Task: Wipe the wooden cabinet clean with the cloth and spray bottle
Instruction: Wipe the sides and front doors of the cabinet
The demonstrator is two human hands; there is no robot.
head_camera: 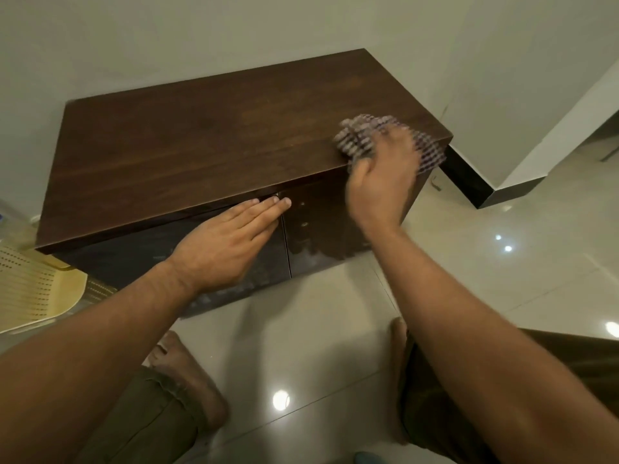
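Wiping the top of the wooden cabinet (pixel 201 145) is the step in hand. The right hand (pixel 385 175) lies over the checked cloth (pixel 358 135) at the top's front right corner, in the right half of the frame. Both are smeared by motion, so I cannot tell whether its fingers curl into the cloth or lie flat on it. The left hand (pixel 227 242) is laid flat against the cabinet's front, its fingers (pixel 268 209) straight and together, holding nothing, their tips just under the top's front edge where the two doors meet.

To do this well, the cloth should probably stay spread under the palm rather than bunched. Strokes should run along the grain in overlapping bands from the right end towards the upper left of the frame, reaching the back edge by the wall. The bracing hand looks useful for steadying the lean. A pale haze on the door fronts (pixel 311 256) suggests they need wiping as well. No spray bottle can be made out for certain, so it would have to be found before wetting more of the wood.
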